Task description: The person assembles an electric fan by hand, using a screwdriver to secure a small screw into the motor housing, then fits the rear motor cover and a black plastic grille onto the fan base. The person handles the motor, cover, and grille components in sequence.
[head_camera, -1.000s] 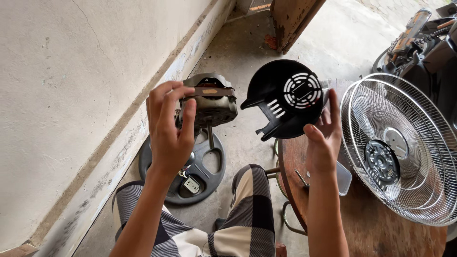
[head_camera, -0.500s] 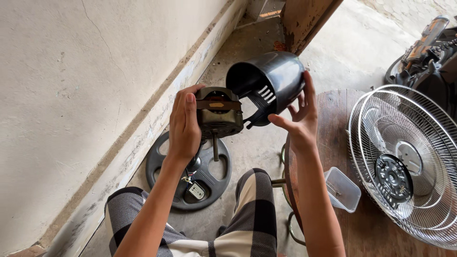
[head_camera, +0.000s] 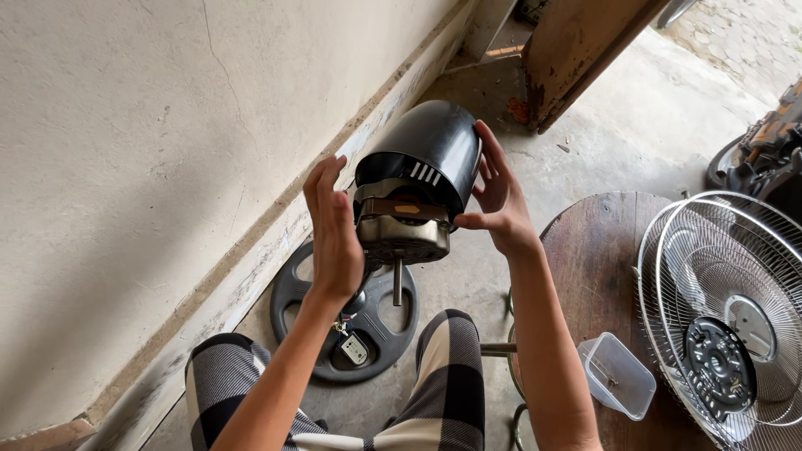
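Overhead, both hands are pressing flat, fingers spread: left hand (head_camera: 336, 238) steadying the fan motor (head_camera: 403, 230), right hand (head_camera: 499, 199) cupping the black rear cover (head_camera: 428, 154) half over it. Nothing is clamping; the cover may be cocking askew, or slipping toward the round base (head_camera: 347, 313) on the floor.

bare forearms, no sleeves; black-and-white checked trousers (head_camera: 451, 392), perhaps shorts, at the frame's bottom.
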